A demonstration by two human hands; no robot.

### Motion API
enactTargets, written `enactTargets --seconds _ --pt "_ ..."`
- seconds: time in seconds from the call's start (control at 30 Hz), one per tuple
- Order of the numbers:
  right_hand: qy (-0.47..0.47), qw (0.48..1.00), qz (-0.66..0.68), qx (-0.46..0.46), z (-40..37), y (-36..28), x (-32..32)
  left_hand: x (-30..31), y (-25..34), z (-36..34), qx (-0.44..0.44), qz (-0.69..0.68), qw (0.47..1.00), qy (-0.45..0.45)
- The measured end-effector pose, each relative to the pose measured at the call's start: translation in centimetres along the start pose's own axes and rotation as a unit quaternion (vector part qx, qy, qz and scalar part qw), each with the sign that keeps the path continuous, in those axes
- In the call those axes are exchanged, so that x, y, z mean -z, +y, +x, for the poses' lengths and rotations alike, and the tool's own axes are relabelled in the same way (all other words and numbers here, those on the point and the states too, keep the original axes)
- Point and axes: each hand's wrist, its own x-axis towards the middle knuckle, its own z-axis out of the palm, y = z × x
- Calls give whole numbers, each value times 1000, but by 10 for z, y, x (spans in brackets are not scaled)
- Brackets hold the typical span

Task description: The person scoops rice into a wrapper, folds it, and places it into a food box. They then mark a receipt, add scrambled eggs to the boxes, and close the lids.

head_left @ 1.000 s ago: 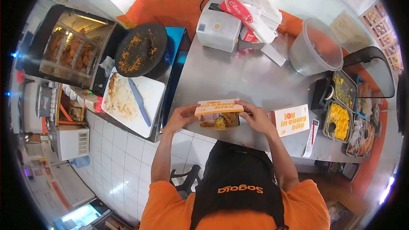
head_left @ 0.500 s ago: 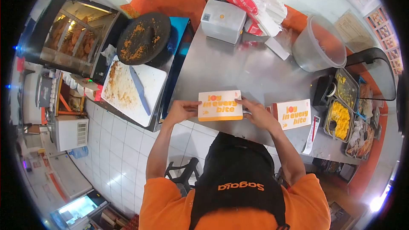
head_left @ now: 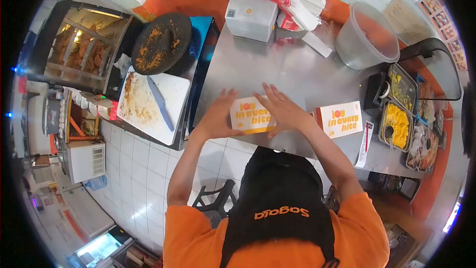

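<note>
A white food box (head_left: 249,115) printed with orange lettering lies on the steel table close to its front edge, between my two hands. At its left side my left hand (head_left: 219,117) is open, fingers pointing away from me and the thumb stretched along the box's front corner. My right hand (head_left: 284,110) is open too, its spread fingers reaching over the right part of the box and covering some of the print. To the right of that hand lies a second box (head_left: 341,119) of the same kind, with a receipt (head_left: 365,144) and a red pen (head_left: 367,138) beside it.
A steel table (head_left: 223,69) carries a grey printer (head_left: 251,14), plastic bags (head_left: 292,1), a clear bucket (head_left: 367,37) and trays of yellow food (head_left: 395,125). Left stand a cutting board (head_left: 136,106) with a knife (head_left: 159,103), a stone mortar (head_left: 162,44) and a glass-fronted cabinet (head_left: 79,47).
My fingers have gone from gripping the box's two sides to being spread, the right hand now reaching across its top. The camera view has shifted slightly.
</note>
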Motion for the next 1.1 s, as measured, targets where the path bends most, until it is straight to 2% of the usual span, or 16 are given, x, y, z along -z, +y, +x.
enactTargets --seconds 0.1,0.2,0.3,0.4,0.5,0.6,0.67,0.77,0.83,0.87,0.93,0.97,1.0,1.03,1.07,1.1 --pt "-145 989 -23 -16 21 -1 -3 -23 7 21 -22 66 985 -160" --pt "-135 990 -47 -1 10 1 -13 -27 9 16 -43 69 984 -158" --pt "-60 994 -68 67 -8 11 -34 -58 -10 2 -106 139 974 -143" --pt "22 991 -86 105 -19 17 -54 -55 -2 -5 -99 143 974 -148" --pt "55 985 -128 104 -23 20 -66 -52 11 -6 -90 128 974 -164" --pt "85 986 -114 84 -27 16 -78 -61 12 -10 -51 73 985 -145" --pt "58 998 -24 26 -36 -1 -54 -57 32 -15 -25 136 985 -99" --pt "154 987 -40 -11 -41 -10 -71 -90 20 -18 -36 120 992 27" --pt "196 979 -27 -53 -50 -32 -48 -93 30 -15 -76 130 988 36" --pt "304 951 -24 -59 -67 -39 -26 -96 39 -11 -90 133 986 46" --pt "369 914 -13 -170 -111 -8 -11 -101 59 -12 -36 83 993 73" --pt "522 800 79 -285 -149 -11 35 -103 68 -14 -6 59 994 87" --pt "572 671 216 -420 -178 24 38 -115 68 -18 -12 67 989 133" --pt "644 606 145 -444 -216 69 46 -125 70 -21 4 52 985 161" --pt "664 572 126 -464 -256 111 48 -135 73 -23 19 36 981 190" --pt "639 565 111 -510 -287 149 42 -142 74 -26 34 19 975 218"
